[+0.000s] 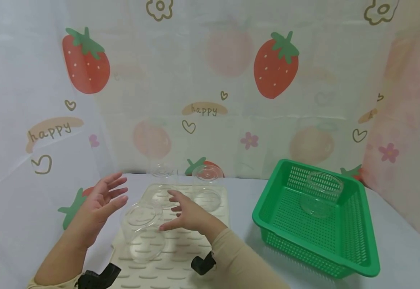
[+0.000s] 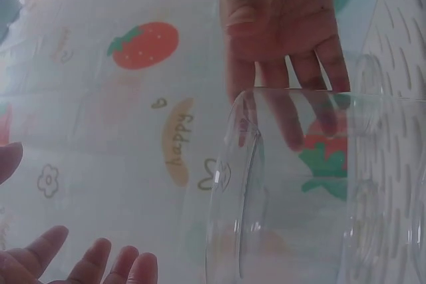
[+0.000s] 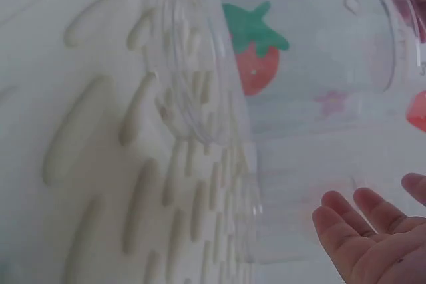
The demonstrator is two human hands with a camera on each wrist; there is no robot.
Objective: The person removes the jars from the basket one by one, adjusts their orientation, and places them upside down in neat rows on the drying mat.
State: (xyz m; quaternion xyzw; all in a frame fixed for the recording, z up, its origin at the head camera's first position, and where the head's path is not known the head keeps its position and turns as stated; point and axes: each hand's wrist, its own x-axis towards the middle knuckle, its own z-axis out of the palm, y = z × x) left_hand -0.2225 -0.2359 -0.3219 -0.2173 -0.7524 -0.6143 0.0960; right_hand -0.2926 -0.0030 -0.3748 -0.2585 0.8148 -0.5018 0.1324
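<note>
On a cream ridged mat (image 1: 181,245) stand three clear cylindrical containers, their closed ends up. The front-left container (image 1: 143,235) lies between my two hands. My left hand (image 1: 103,200) is raised to its left, fingers spread and relaxed, holding nothing. On the other side, my right hand (image 1: 189,214) reaches across the mat with its fingers loosely spread around empty air. In the left wrist view, part of the right hand shows through the clear container (image 2: 293,191). Behind it stand a back-left container (image 1: 163,172) and a back-right container (image 1: 207,180).
To the right sits a green perforated basket (image 1: 267,224) with another clear container (image 1: 319,196) inside it. A white tabletop (image 1: 240,249) lies under the mat and basket. A strawberry-print cloth (image 1: 228,88) hangs behind and to the sides.
</note>
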